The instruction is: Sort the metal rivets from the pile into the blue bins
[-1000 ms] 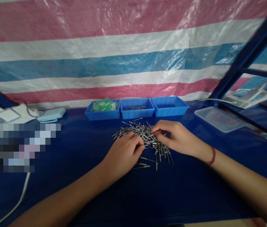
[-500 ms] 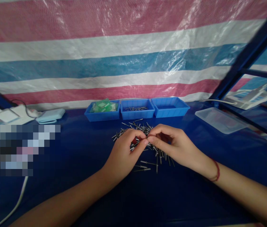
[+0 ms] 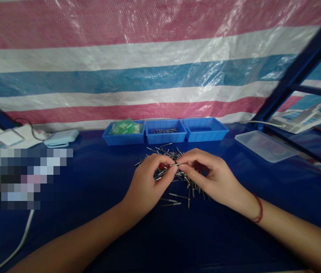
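Rivet (image 3: pixel 174 165) held just over the pile (image 3: pixel 187 178), its ends btwn both hands. L hand (image 3: pixel 149 178): thumb & index tips pinching one end; R hand (image 3: pixel 211 172): thumb & index tips pinching the other, red bracelet (image 3: pixel 259 209) on wrist. Other fingers of both curled in, partly hidden. Few loose rivets (image 3: pixel 174 204) on blue table (image 3: pixel 106 242), near side of pile. Behind pile, 3 blue bins in a row: L bin (image 3: pixel 124 140) w/ green packets (image 3: pixel 125 125), mid bin (image 3: pixel 166 138) w/ some rivets, R bin (image 3: pixel 205 135). Clear plastic tray (image 3: pixel 266 146) well right of pile.
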Demonstrator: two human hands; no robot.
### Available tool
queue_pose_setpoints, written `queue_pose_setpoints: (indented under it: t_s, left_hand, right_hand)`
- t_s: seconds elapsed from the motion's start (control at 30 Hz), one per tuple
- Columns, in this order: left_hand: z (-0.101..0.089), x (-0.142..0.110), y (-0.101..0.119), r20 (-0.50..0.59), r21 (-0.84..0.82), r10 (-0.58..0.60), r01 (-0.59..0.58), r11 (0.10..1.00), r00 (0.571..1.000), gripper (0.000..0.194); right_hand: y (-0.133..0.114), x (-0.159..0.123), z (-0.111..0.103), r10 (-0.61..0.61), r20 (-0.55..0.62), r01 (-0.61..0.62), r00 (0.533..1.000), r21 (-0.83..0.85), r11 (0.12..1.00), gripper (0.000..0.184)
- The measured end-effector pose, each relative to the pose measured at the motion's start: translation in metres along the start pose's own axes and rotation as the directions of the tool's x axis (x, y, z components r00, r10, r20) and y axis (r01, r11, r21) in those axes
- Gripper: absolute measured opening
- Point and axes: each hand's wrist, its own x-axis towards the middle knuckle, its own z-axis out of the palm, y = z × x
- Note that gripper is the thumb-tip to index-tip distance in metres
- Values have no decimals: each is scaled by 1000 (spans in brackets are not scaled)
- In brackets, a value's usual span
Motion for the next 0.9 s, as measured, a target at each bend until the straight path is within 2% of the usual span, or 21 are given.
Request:
queue_pose_setpoints:
  t_s: [0.3,0.57,0.7,0.8,0.9]
  left_hand:
    - [0,-1,3,-37,12,42,-42,999,998,2]
    - [-3,-1,6,-45,55,28,-26,998,999,2]
    - [-4,0,5,5,56,-11,11,998,1000,7]
    - [-3,1,3,37,28,-6,5,1000,999,3]
    - [0,0,-1,35,5,-23,23,1000,999,20]
  right_hand:
    - [5,-2,5,60,35,-61,998,28,998,11]
    - [-4,0,5,-33,109,26,994,63,998,12]
    - [-5,0,4,-26,117,22,993,31,999,14]
    - [-4,1,2,-31,69,35,997,-54,998,15]
    - [1,10,-4,-70,-57,55,996,-222,973,12]
